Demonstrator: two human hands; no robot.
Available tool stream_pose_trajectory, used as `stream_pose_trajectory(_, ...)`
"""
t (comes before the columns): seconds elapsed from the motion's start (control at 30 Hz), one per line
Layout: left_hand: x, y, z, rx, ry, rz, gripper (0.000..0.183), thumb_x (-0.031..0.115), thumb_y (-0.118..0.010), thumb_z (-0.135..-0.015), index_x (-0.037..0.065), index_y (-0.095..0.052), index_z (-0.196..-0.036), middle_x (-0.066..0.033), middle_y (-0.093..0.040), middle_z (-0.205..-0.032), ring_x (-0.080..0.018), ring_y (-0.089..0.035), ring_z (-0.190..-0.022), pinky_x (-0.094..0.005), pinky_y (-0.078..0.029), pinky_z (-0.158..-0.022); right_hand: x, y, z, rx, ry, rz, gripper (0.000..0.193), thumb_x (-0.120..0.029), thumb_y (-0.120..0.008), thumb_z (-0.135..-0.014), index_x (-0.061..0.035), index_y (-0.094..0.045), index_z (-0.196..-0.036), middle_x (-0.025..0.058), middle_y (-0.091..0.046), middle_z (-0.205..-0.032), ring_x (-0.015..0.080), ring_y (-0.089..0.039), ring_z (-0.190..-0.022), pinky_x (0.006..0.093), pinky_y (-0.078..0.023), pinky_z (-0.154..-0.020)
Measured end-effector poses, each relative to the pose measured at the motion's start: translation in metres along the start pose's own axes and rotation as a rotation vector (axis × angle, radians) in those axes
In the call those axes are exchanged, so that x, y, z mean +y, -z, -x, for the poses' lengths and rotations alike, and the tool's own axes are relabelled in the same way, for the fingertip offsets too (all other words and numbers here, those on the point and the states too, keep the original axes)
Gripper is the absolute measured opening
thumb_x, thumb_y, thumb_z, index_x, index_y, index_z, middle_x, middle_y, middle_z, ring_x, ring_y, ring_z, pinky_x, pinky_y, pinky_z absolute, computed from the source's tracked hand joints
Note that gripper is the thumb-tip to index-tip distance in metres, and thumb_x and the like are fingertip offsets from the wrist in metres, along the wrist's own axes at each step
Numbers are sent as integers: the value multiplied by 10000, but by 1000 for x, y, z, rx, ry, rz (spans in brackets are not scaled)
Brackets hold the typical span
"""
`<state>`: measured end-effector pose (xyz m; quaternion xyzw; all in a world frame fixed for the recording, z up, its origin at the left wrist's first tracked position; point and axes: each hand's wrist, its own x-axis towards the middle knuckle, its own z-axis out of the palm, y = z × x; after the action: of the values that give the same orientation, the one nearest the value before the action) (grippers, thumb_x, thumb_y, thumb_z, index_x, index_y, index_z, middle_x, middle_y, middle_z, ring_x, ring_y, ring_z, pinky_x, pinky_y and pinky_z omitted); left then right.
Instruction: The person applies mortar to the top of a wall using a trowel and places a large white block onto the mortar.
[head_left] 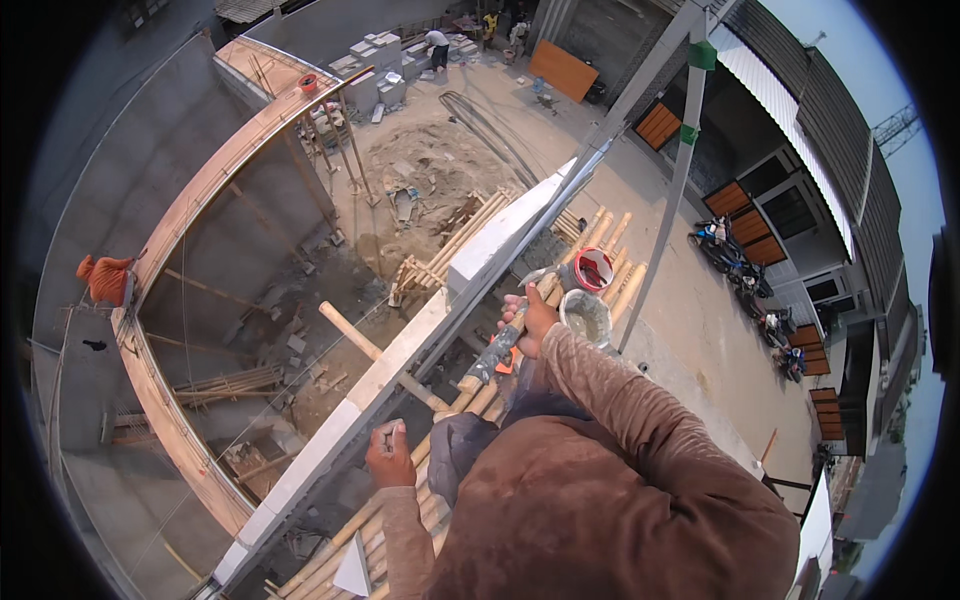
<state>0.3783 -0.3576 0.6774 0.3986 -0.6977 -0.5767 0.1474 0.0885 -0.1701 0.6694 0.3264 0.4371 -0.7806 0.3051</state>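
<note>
My left hand point(392, 455) is closed in a loose fist just above the scaffold, beside the pale block wall point(375, 375); nothing sticks out of it. Ahead and to the right, my right hand point(537, 318) closes around a mortar-smeared bamboo pole point(492, 360), its fingers on the pole's left side. Next to that hand stands a bucket of grey mortar point(585, 318). Just beyond is a red-and-white bucket point(592, 269) with something red inside. An orange object point(506, 361), partly hidden, lies near the pole below my right hand.
Bamboo poles point(335, 548) form the platform under me, with a white triangular offcut point(352, 568) on them. The ground is far below, with a sand heap point(420, 165). A person in orange point(105, 280) is by the curved formwork point(175, 225). Motorbikes point(730, 250) stand right.
</note>
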Motion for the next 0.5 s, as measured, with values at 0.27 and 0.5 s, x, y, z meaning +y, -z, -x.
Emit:
stream_pose_trajectory(0.27,-80,43,5,-129,125,-339,315,292,-610,-986,-17,-665,-1008,-106,-695,-923,-195,-644,-878,-342,-512,-820,-114,172,27,33,-77,599,520,-490,-601,-958,26,-604,-1028,26,-569,-726,113,-546,-551,307,-467,-465)
stream_pose_trajectory(0.5,-26,-64,-80,-598,-2,-409,297,285,-664,-962,-1,-649,-1043,-45,-663,-858,-120,-608,-748,-270,-480,-664,43,388,-8,502,-51,1513,669,-573,-581,-904,54,-668,-1121,252,-686,-1107,396,-676,-1009,455,-542,-857)
